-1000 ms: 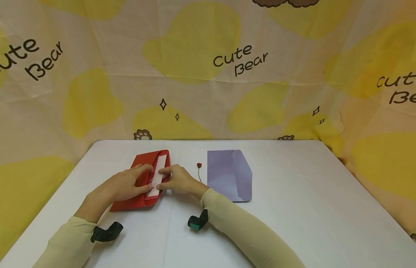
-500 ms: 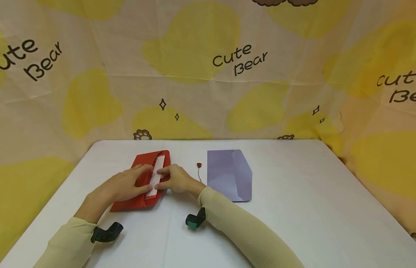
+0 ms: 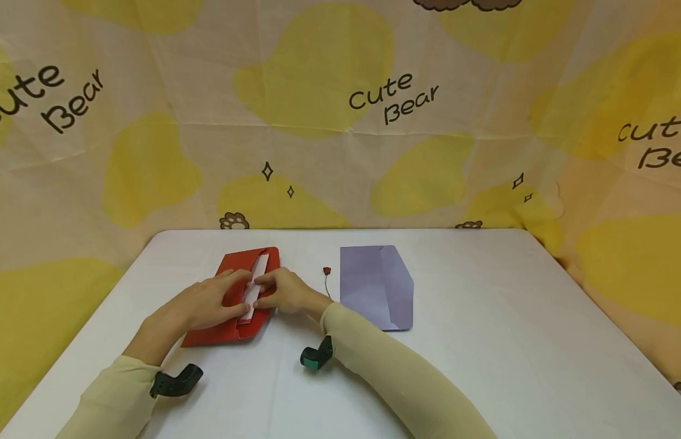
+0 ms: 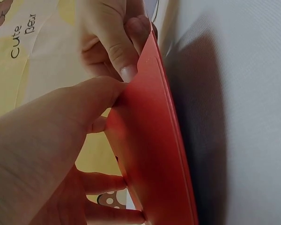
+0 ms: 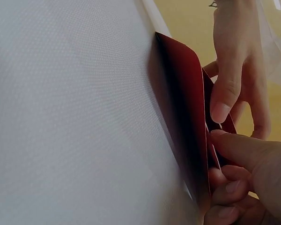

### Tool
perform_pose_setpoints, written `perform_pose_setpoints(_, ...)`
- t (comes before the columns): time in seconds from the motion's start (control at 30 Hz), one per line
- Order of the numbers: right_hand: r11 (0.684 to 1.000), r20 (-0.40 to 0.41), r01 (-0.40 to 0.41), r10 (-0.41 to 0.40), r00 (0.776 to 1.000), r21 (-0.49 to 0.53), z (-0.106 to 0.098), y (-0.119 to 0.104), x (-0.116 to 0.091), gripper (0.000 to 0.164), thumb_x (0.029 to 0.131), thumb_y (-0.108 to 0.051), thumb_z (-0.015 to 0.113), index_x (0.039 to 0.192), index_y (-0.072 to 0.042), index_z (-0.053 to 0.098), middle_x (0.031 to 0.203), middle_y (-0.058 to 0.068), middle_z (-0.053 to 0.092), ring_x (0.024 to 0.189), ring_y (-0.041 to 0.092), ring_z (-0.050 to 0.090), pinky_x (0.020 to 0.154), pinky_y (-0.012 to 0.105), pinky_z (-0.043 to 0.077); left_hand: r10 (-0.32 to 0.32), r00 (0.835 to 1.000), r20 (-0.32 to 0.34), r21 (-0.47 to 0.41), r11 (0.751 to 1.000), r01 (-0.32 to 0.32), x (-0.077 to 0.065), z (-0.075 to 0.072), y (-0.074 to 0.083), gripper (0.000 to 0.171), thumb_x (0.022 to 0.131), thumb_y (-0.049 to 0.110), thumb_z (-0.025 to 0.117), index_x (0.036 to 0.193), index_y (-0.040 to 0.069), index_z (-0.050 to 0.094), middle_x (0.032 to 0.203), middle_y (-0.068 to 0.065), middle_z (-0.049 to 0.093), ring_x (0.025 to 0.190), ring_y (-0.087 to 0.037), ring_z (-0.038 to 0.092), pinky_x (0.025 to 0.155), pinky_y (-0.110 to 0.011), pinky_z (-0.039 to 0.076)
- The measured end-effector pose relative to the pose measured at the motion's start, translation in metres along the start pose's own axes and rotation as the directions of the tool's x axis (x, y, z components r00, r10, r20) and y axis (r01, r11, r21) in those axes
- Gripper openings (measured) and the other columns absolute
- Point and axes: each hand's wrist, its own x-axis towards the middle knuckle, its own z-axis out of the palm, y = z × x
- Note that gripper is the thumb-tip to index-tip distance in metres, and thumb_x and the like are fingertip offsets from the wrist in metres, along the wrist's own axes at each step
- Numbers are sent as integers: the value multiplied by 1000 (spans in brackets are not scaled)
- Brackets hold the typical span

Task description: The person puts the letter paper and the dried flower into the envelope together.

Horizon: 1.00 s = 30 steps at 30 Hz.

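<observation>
Between left hand and right hand — white card, pinched by right, red envelope gripped by left.

The red envelope partly hides the white card.

On the table, a flower lies between the left envelope (paper partly inside) and the right envelope.

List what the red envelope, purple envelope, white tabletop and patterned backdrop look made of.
Red envelope: likely matte paper or card; thin, crisp edges.
Purple envelope: probably smooth paper; sharp flap fold.
White tabletop: perhaps cloth-covered; fine weave-like texture in the right wrist view, though textured plastic is possible.
Patterned backdrop: likely printed matte fabric; creases and wrinkles.
</observation>
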Motion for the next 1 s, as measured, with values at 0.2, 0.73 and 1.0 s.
perform_pose_setpoints(0.2,1000,-1,-2,2,1000,4,0,0,3,49,88,-15,80,133,-4,65,98,1,72,86,3,57,77,13,46,-5,1000,4,-1,1000,5,0,0,0,67,87,47,73,144,19,49,143,-23,56,120,-45,60,96,-68,48)
perform_pose_setpoints(0.73,999,-22,-36,36,999,12,1,-12,6,43,87,-14,80,128,-7,69,86,-3,69,76,1,54,65,13,43,3,1000,-1,-11,1000,-3,-1,-1,0,61,91,44,70,143,23,49,144,-22,55,121,-46,60,95,-68,48)
perform_pose_setpoints(1.0,998,-22,-54,54,998,17,4,-13,11,44,88,-14,79,130,-7,69,84,-4,65,77,4,54,68,14,44,16,1000,-7,-11,1000,-16,-1,0,-2,59,91,40,69,143,22,48,141,-19,58,115,-41,63,94,-65,50)
